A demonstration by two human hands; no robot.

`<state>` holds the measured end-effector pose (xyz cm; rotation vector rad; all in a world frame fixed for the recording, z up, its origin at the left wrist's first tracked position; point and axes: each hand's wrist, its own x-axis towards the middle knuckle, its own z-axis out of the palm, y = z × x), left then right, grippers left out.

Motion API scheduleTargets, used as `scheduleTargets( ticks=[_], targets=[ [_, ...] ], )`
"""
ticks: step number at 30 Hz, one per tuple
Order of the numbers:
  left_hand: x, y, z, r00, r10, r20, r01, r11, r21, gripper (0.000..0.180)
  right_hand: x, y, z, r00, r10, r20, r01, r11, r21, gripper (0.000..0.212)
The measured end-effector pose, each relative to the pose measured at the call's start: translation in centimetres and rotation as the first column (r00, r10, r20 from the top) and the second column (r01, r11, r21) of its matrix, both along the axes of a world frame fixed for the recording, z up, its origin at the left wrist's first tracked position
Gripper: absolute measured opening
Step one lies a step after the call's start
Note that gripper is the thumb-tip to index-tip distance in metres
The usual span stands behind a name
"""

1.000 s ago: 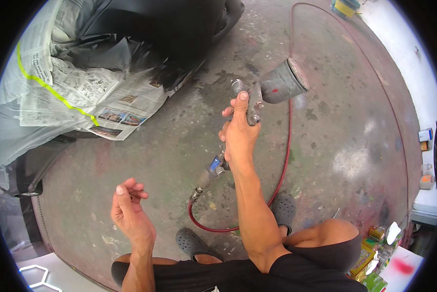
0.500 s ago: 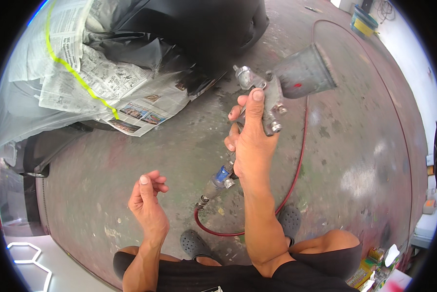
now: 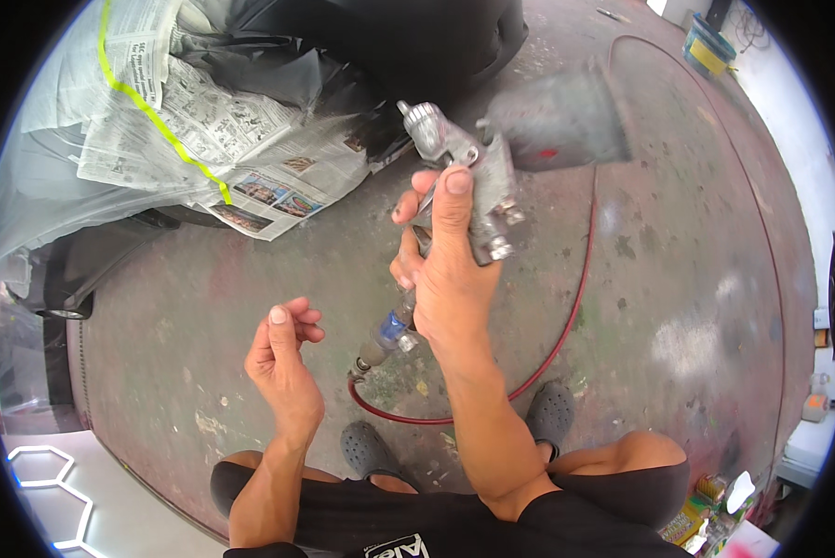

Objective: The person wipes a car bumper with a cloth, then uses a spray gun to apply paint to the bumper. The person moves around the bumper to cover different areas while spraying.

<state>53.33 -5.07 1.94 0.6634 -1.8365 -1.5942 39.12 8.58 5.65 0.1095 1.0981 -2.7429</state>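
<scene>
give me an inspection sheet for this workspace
surface: bare concrete floor, stained and blotched with paint marks
job's things: metal spray gun with a grey cup on top, held up over the floor
clutter: small containers at the lower right edge; a blue and yellow tub at the top right
hands: right hand shut around the spray gun's grip; left hand empty, fingers loosely curled, apart from the gun
cables: red air hose runs from the gun's base fitting and loops across the floor
surroundings: dark vehicle body masked with newspaper, clear plastic sheet and yellow-green tape; the person's dark clogs below
</scene>
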Motion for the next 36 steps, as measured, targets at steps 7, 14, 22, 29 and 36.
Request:
scheduleTargets(
  ticks=[7,14,22,29,36],
  targets=[
    [0.8,0.0,0.7,1.0,0.005,-0.009,-0.005,1.0,-0.016,0.045,-0.6,-2.1,-8.5,0.925,-0.165,0.341,0.091,0.97,0.224,0.062],
    [1.4,-0.2,1.0,1.0,-0.011,-0.013,0.011,1.0,-0.008,0.044,-0.6,-2.3,-9.7,0.937,-0.197,0.289,0.128,0.962,0.243,0.064],
    [1.8,-0.1,2.2,0.999,-0.02,-0.026,0.02,1.0,0.019,0.042,0.6,-2.6,-4.3,0.961,-0.249,0.124,0.205,0.935,0.289,0.048],
    [2.4,-0.8,3.4,0.996,0.001,-0.093,0.002,1.0,0.028,0.042,4.4,-2.8,2.3,0.995,-0.012,-0.104,0.032,0.98,0.197,0.047],
    [3.0,-0.8,4.6,0.988,0.001,-0.157,0.005,0.999,0.04,0.04,4.0,-2.1,5.9,0.958,0.103,-0.267,-0.049,0.978,0.202,0.042]
  ],
)
